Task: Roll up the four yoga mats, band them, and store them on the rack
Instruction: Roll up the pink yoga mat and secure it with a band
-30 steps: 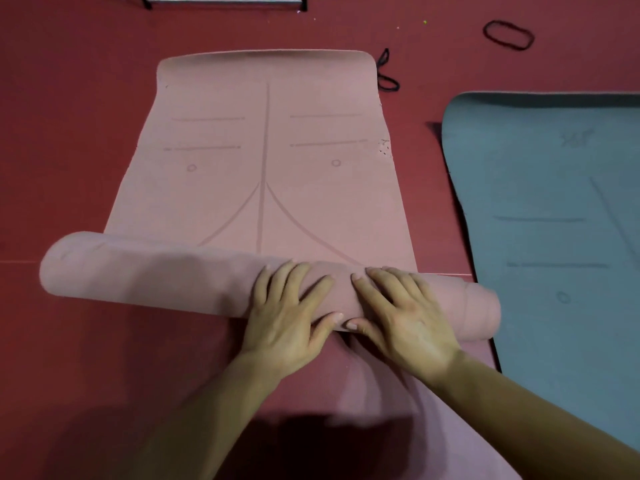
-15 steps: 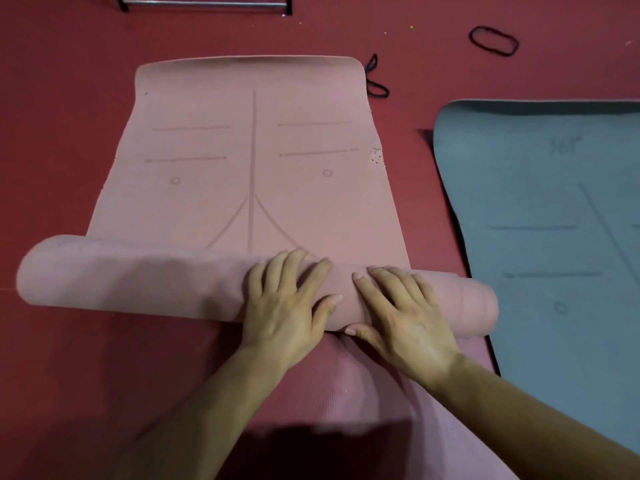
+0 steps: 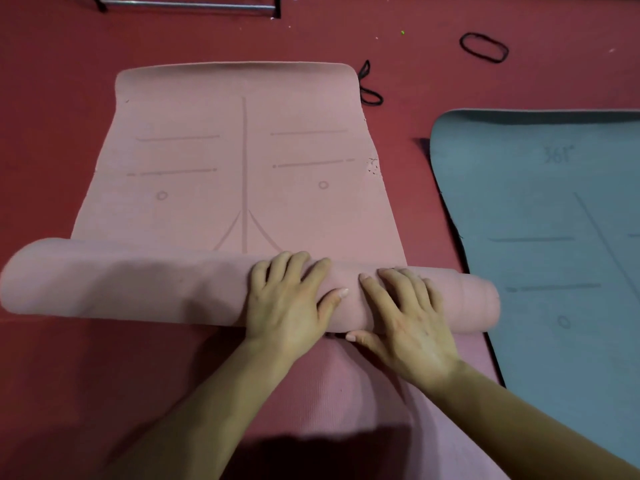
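Half-rolled pink foam yoga mat (image 3: 242,161) on red floor (image 3: 52,98). Left hand (image 3: 287,303), right hand (image 3: 405,320): fingers spread, pressed flat atop roll middle. Soft, light, springy (likely unrolls if released); grip roll centre.

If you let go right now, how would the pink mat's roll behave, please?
Probably it loosens or unrolls: nothing ties the pink mat; only left hand and right hand press it. It looks floppy, curling smoothly, and should roll if pushed.
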The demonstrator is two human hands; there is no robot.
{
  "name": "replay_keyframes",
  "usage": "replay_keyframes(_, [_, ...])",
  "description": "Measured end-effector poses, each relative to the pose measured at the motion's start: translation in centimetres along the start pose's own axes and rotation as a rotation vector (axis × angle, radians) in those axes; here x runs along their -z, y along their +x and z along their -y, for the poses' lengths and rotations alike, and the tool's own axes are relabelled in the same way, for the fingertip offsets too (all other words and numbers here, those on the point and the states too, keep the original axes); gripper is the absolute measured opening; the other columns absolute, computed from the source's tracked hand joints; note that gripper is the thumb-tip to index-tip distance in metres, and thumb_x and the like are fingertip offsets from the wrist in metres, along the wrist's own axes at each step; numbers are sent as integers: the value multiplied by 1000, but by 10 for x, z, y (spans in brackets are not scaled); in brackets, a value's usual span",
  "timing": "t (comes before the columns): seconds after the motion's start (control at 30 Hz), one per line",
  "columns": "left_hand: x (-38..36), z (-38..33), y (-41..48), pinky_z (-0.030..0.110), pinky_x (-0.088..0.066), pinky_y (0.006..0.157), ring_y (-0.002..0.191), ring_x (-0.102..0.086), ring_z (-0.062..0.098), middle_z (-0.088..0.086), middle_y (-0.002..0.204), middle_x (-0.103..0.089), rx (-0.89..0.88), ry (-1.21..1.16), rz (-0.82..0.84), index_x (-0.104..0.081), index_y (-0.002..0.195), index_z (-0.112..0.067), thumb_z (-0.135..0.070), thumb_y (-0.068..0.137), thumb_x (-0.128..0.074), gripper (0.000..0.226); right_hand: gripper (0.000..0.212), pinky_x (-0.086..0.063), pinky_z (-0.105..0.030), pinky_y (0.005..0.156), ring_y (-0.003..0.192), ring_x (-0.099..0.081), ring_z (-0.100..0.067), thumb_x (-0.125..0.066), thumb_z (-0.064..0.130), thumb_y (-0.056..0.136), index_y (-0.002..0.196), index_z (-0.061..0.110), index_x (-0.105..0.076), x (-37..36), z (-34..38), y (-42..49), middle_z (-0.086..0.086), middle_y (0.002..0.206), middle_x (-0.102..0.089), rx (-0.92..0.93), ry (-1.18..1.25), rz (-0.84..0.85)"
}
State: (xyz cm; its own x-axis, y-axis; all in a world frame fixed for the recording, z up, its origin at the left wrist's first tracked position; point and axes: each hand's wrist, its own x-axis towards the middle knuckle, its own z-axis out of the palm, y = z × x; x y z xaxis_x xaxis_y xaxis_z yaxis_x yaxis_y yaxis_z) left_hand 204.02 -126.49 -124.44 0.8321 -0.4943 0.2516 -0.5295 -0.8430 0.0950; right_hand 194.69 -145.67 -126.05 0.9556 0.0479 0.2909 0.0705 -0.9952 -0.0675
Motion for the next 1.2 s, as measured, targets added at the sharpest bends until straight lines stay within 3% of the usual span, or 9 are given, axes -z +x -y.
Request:
replay_keyframes(0.1, [0, -1, -3, 49, -33, 99, 120, -52, 29, 5, 131, -56, 25, -73, -56, -58, 128, -29, -56, 90, -47, 48, 82, -39, -51, 107, 127, -54, -36, -54, 73, 88, 141, 11, -60, -3, -7, 11, -15, 135, -60, 21, 9, -26])
replay_keyframes(0.27, [-10, 5, 2, 51, -33, 99, 120, -51, 34, 7, 132, -57, -63, -44, -10, -63, 126, -29, -55, 86, -51, 48, 83, -41, -52, 107, 128, -54, -37, -53, 73, 89, 142, 9, -59, -7, -14, 22, -16, 137, -59, 17, -2, 1])
replay_keyframes(0.43, [-4, 8, 40, 49, -34, 94, 111, -53, 31, 2, 125, -59, -25, -10, 171, -64, 122, -30, -56, 90, -43, 46, 78, -43, -61, 105, 126, -56, -44, -47, 69, 90, 141, 11, -60, 5, 0, 35, -23, 136, -57, -122, -23, 80])
replay_keyframes(0.53, [4, 10, 63, 45, -33, 93, 109, -53, 27, -1, 121, -60, -36, -1, 258, -60, 126, -34, -58, 93, -35, 47, 92, -37, -65, 108, 126, -53, -45, -45, 77, 83, 145, 10, -54, 11, 9, 50, -24, 136, -53, -151, -14, 215])
replay_keyframes(0.63, [7, 13, 74, 44, -33, 96, 113, -53, 26, 0, 125, -59, -21, -32, 247, -56, 131, -33, -56, 95, -36, 48, 96, -36, -60, 108, 125, -52, -42, -47, 79, 81, 146, 10, -53, 8, 2, 70, -20, 135, -54, -142, 28, 249])
replay_keyframes(0.83, [-5, 42, 52, 59, -29, 109, 126, -47, 40, 11, 135, -52, -54, -41, 136, -57, 135, -29, -57, 87, -50, 56, 94, -43, -53, 107, 126, -54, -39, -46, 83, 84, 145, 12, -55, -6, -24, 93, -15, 136, -57, -85, 63, 201])
replay_keyframes(0.93, [-7, 44, 70, 59, -31, 108, 121, -50, 40, 9, 133, -54, -59, 5, 177, -57, 136, -30, -58, 91, -47, 54, 78, -43, -50, 106, 126, -55, -37, -52, 70, 91, 142, 12, -59, -10, -26, 97, -16, 137, -58, -12, 77, 104])
replay_keyframes(1.03, [-7, 45, 90, 57, -35, 103, 114, -53, 38, 8, 128, -59, -68, 19, 193, -60, 132, -28, -58, 94, -42, 51, 58, -47, -56, 101, 124, -58, -40, -61, 54, 94, 134, 13, -66, -20, -12, 95, -18, 135, -61, 36, 87, -35])
replay_keyframes(1.2, [-7, 50, 101, 52, -37, 101, 116, -53, 35, 9, 126, -59, -54, -26, 148, -59, 131, -26, -59, 94, -41, 53, 67, -46, -55, 103, 125, -59, -40, -60, 65, 89, 134, 16, -67, -27, -13, 105, -15, 133, -64, 62, 46, -53])
